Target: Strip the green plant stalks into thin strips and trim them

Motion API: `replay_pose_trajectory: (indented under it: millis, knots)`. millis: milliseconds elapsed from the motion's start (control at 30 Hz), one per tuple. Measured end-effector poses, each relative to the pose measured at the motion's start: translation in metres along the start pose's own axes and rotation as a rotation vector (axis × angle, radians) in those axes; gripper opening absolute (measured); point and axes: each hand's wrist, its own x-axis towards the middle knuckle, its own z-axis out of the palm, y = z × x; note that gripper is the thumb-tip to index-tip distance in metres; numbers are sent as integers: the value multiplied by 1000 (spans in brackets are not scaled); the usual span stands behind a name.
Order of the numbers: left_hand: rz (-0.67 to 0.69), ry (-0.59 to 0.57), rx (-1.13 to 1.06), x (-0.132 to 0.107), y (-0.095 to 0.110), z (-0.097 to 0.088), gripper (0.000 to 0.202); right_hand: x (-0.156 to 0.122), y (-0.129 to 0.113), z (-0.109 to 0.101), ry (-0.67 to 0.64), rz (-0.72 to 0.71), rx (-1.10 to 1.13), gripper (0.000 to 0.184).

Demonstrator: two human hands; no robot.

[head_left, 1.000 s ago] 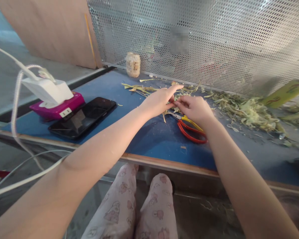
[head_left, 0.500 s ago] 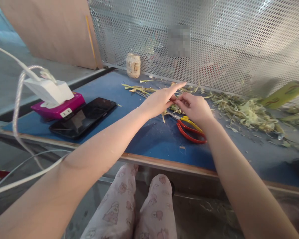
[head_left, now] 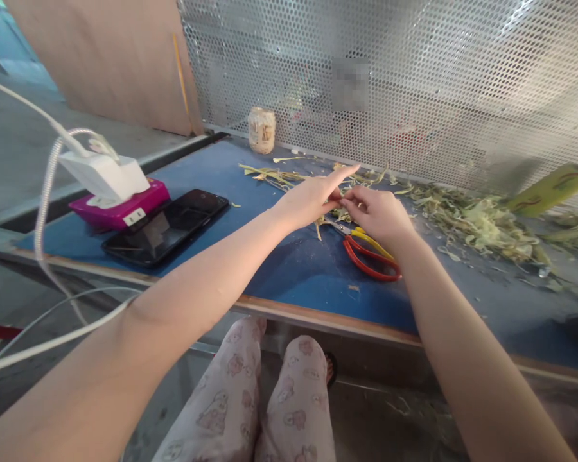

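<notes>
We list one perforated metal screen (head_left: 414,96), one smooth blue table (head_left: 298,276), curled plant scraps (head_left: 486,224) heaped rightward on it, left hand (head_left: 308,199) and right hand (head_left: 378,208) meeting in a fingertip pinch, contents hidden, and loop-handled scissors (head_left: 350,244). We find both hands placed as a second ago, partly hiding stringy stalks (head_left: 274,174).

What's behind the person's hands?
Plant scraps on the blue table, then a mesh panel. Anything directly behind the left hand and right hand is covered.
</notes>
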Motion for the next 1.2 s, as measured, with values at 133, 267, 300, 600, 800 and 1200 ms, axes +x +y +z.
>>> replay_pose_trajectory:
  millis: [133,267,300,600,800,1200]
  knots:
    - [-7,-10,18,0,2,-1,58,0,0,-1,-10,0,-12,20]
    - [-16,20,19,0,1,-2,58,0,-2,-1,-32,3,-29,25]
    - [-19,28,21,0,0,-2,58,0,-2,-2,-42,0,-30,26]
    - [-22,30,11,0,2,-1,61,0,-2,-2,-60,-3,-24,26]
    - [-2,23,20,1,-1,0,58,0,-3,-2,-65,29,-32,28]
    - [1,16,28,0,-3,1,53,1,-2,0,-86,14,-10,29]
